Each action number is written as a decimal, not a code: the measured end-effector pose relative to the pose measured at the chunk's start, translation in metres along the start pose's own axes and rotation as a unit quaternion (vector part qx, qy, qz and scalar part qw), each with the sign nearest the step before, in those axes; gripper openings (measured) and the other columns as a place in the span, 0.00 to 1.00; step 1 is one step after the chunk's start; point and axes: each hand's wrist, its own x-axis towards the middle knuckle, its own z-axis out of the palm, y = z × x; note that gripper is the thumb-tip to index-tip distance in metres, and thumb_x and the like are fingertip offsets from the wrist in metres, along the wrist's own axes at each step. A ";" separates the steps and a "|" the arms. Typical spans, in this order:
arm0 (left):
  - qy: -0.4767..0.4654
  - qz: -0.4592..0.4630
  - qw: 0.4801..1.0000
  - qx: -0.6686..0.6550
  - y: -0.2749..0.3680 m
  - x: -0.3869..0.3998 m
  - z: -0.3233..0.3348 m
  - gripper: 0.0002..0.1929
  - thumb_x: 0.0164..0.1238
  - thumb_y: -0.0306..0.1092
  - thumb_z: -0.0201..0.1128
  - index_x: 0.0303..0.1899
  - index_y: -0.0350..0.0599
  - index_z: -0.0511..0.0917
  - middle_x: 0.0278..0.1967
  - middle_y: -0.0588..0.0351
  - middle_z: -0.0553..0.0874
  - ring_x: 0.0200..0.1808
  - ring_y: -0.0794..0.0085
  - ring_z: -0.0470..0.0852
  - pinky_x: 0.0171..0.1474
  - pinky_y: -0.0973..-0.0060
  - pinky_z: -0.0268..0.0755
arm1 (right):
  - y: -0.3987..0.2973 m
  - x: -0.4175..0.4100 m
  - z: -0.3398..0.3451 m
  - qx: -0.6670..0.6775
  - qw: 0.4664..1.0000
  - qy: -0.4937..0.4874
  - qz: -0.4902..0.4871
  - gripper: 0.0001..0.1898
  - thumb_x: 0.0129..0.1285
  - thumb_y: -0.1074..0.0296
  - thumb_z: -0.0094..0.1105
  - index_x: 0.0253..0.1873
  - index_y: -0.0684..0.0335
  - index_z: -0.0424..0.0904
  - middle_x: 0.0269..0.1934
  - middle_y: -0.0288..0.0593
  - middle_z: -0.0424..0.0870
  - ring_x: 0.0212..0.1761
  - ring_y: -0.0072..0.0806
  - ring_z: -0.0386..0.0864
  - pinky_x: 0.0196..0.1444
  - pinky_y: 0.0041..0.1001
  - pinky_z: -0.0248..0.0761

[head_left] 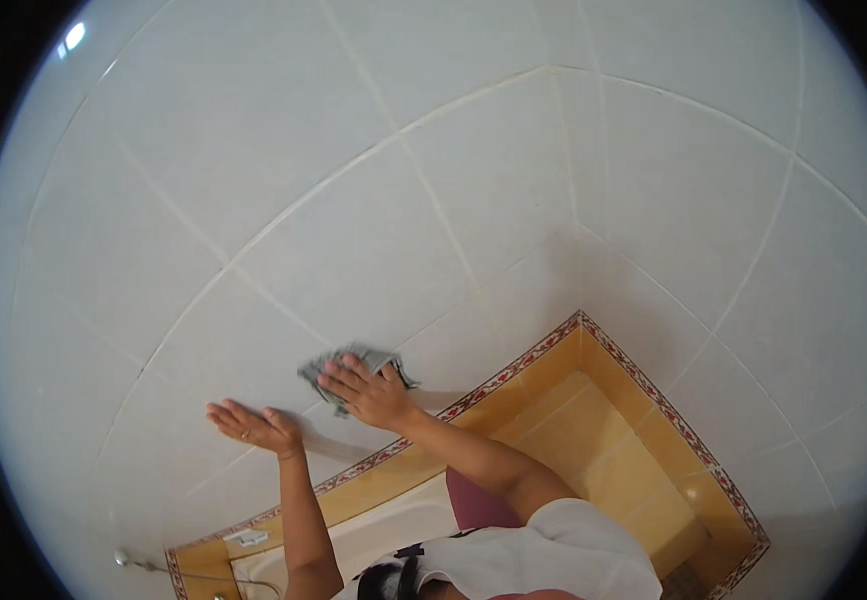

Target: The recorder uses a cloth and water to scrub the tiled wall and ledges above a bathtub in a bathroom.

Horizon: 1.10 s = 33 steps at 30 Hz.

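My right hand [370,394] lies spread over a grey cloth [358,351] with dark edges, pressing it to the white wall tiles [313,255]. Parts of the cloth are blurred, and it sticks out around the fingers. To the left and a little lower is my left hand [253,429], with a ring on one finger and nothing held. It is raised at the same wall, palm side towards the tiles; whether it touches them I cannot tell.
Below my arms runs a red floral tile border [512,365] above yellow tiles [598,420]. A white bathtub [396,517] lies underneath, partly hidden by my body. At lower left are a soap dish [247,538] and a hand shower [124,558] with its hose. Two walls meet at a corner [578,262].
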 end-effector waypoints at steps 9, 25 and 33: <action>-0.005 -0.023 1.000 -0.009 -0.004 -0.004 -0.008 0.33 0.76 0.48 0.42 0.74 0.37 0.55 0.76 0.39 0.53 0.78 0.45 0.45 0.75 0.49 0.32 | 0.102 0.131 -0.107 -0.105 0.971 0.169 0.134 0.33 0.74 0.57 0.40 0.78 0.62 0.44 0.80 0.47 0.38 0.82 0.46 0.31 0.76 0.54 0.25; 0.008 -0.072 0.997 -0.023 -0.015 -0.010 -0.010 0.30 0.67 0.46 0.49 0.68 0.43 0.69 0.73 0.42 0.61 0.77 0.49 0.51 0.76 0.51 0.32 | 0.028 0.069 -0.040 -0.112 0.975 -0.148 -0.119 0.38 0.50 0.49 0.65 0.71 0.36 0.68 0.74 0.41 0.63 0.74 0.41 0.62 0.68 0.56 0.51; -0.033 -0.075 0.993 -0.079 -0.013 -0.006 -0.039 0.30 0.66 0.43 0.51 0.70 0.45 0.66 0.74 0.45 0.60 0.77 0.51 0.52 0.76 0.53 0.33 | -0.031 0.246 -0.075 -0.190 0.972 0.138 -0.017 0.41 0.65 0.42 0.52 0.79 0.49 0.49 0.79 0.54 0.37 0.81 0.52 0.33 0.70 0.68 0.26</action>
